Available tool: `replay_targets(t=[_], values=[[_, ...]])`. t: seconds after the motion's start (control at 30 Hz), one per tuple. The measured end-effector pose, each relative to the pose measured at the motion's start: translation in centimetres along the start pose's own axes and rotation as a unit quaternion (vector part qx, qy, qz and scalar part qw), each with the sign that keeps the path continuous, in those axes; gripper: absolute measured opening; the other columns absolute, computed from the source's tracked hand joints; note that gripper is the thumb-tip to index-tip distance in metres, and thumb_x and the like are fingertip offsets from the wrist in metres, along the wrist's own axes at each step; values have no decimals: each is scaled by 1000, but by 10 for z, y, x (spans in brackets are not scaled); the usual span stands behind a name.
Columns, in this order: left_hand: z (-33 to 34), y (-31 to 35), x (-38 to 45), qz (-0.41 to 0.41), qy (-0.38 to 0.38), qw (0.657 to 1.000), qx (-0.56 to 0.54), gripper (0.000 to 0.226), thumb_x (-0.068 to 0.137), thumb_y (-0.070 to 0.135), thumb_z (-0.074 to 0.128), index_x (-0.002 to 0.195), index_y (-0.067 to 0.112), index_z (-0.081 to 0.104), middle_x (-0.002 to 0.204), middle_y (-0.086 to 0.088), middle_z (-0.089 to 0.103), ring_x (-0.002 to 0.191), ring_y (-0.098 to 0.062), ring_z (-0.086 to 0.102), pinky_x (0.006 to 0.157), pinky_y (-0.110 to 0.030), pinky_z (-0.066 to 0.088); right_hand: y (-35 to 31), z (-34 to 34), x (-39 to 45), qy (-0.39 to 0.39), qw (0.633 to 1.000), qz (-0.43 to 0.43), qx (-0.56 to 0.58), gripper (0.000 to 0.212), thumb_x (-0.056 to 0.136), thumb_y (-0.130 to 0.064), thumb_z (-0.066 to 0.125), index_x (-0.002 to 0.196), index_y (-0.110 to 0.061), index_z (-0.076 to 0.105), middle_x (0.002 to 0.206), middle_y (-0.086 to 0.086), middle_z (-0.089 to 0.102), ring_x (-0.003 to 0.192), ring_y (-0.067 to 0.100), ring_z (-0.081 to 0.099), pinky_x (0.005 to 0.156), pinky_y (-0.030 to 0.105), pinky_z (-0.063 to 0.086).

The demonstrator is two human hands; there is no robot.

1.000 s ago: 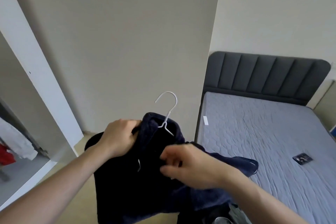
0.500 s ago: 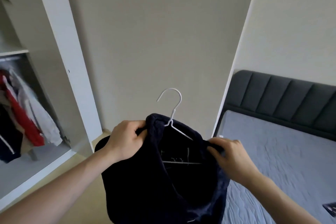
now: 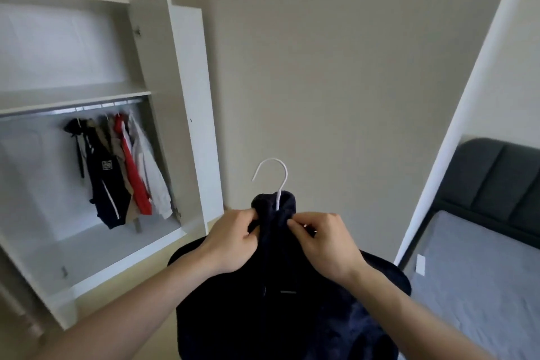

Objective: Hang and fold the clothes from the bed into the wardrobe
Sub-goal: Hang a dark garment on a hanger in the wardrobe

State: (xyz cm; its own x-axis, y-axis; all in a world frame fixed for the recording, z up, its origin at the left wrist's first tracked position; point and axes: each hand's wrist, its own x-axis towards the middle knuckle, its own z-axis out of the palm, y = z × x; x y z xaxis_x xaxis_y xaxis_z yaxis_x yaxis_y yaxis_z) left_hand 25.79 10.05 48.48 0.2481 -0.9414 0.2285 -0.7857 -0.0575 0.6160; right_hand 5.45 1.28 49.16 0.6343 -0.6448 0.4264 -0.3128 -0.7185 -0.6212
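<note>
A dark navy fleece garment (image 3: 292,301) hangs on a white wire hanger (image 3: 276,175), whose hook sticks up out of the collar. My left hand (image 3: 233,240) grips the left side of the collar. My right hand (image 3: 324,240) pinches the right side of the collar, close to the hanger's neck. Both hands hold the garment up in front of me, at the middle of the view. The hanger's shoulders are hidden inside the fabric.
The open white wardrobe (image 3: 163,96) stands at the left, with several hung clothes (image 3: 122,172) on its rail (image 3: 73,108) and a shelf above. A plain wall is straight ahead. The bed (image 3: 479,272) with its dark headboard (image 3: 493,184) lies at the right.
My view has swung left, bringing the wardrobe into sight. My right hand moved from the garment's right shoulder up to the collar, and the collar is now closed around the hanger's neck.
</note>
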Motion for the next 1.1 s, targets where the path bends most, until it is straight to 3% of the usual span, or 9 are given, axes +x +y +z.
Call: replay_targets(t=[0.1,0.23,0.37,0.53,0.67,0.8,0.93,1.03,1.1], values=[[-7,4,-15,-28,-3,996,-79,15,96,34,53,88,27,65,82,14,71,78,-8,64,81,-41,54,3,11,1,6,999,4,46,31,99,-28,59,74,-11,60,62,5,53,55,11,40,59,35,43],[-26,2,-31,-69,-21,984,-164,26,86,29,50,97,11,65,101,-13,70,91,-17,64,96,-50,48,-1,30,5,-18,996,-10,88,18,96,-29,65,80,-23,69,69,-5,65,57,5,48,61,26,45],[-49,-1,-39,-89,-15,960,-264,29,85,23,51,106,20,71,109,-9,73,105,-19,68,100,-38,47,-22,50,18,-82,988,-54,120,16,94,-28,69,84,-41,72,86,-18,73,59,4,58,62,13,46],[-79,-27,-34,-85,-1,964,-254,31,95,18,51,121,24,67,116,-7,72,116,-26,65,109,-50,46,-43,75,46,-96,982,-50,153,4,92,-33,72,89,-34,69,87,-13,73,56,5,59,58,14,46],[-112,-61,-28,-63,30,973,-220,26,99,24,61,124,29,66,121,8,72,119,-9,65,107,-39,46,-58,90,75,-131,984,-25,119,13,89,-49,72,90,-37,67,87,-14,73,62,6,66,58,14,47],[-156,-103,-15,-53,68,977,-194,20,102,22,59,118,30,68,116,11,74,114,-6,67,100,-31,48,-54,92,107,-183,983,-13,1,41,85,-79,53,95,-42,69,89,-27,71,76,-2,68,64,12,47],[-194,-153,0,-59,102,979,-165,19,103,19,58,118,25,68,113,8,75,111,-8,69,103,-37,51,-44,108,135,-246,969,-4,-33,36,94,-62,57,78,-31,62,70,-11,65,60,2,54,58,19,41],[-209,-182,12,-54,113,981,-146,20,102,23,60,119,27,69,113,9,75,111,-9,69,103,-39,51,-51,141,152,-235,972,-3,-4,35,100,-47,56,72,-26,55,62,-9,55,57,2,44,56,22,38],[-216,-199,22,-60,124,981,-133,18,102,27,59,118,29,69,110,11,75,108,-6,69,101,-38,53,-64,168,164,-221,975,-13,6,31,102,-41,53,74,-26,56,66,-5,61,59,1,46,58,24,41]])
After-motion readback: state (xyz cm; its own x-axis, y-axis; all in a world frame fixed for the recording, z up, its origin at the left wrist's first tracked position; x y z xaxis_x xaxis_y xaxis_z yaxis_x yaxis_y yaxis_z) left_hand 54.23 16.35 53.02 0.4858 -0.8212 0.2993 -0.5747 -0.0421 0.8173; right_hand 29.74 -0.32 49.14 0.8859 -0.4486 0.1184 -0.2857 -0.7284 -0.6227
